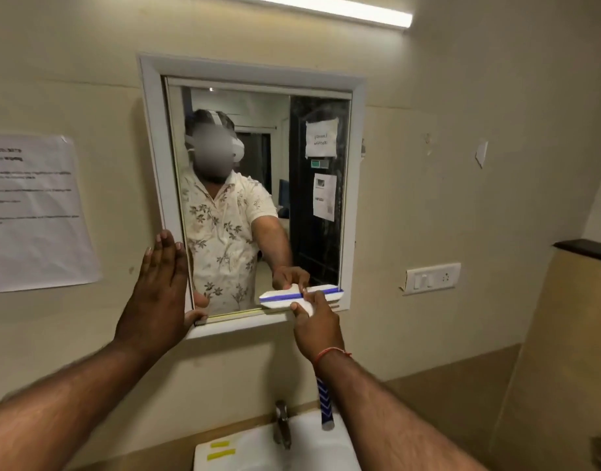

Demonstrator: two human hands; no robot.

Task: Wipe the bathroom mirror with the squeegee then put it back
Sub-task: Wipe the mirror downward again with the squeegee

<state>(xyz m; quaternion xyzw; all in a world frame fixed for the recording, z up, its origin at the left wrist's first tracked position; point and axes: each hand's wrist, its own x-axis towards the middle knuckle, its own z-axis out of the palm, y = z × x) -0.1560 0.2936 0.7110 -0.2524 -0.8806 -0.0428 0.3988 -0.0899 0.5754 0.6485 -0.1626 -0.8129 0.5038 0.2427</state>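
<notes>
The white-framed rectangular wall mirror [321, 248] has the left hand [159, 283] flat on its left edge, fingers straight, while the right hand [318, 329] grips the white, blue-stripped plastic squeegee [282, 299], blade at the glass's bottom right, where tilting it might leave streaks

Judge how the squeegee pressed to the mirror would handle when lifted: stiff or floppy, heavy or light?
Probably light: the right hand alone holds the squeegee. Its white head looks like rigid plastic, so likely stiff; the blue blade strip may flex. The long handle below the wrist could make it swing.
</notes>
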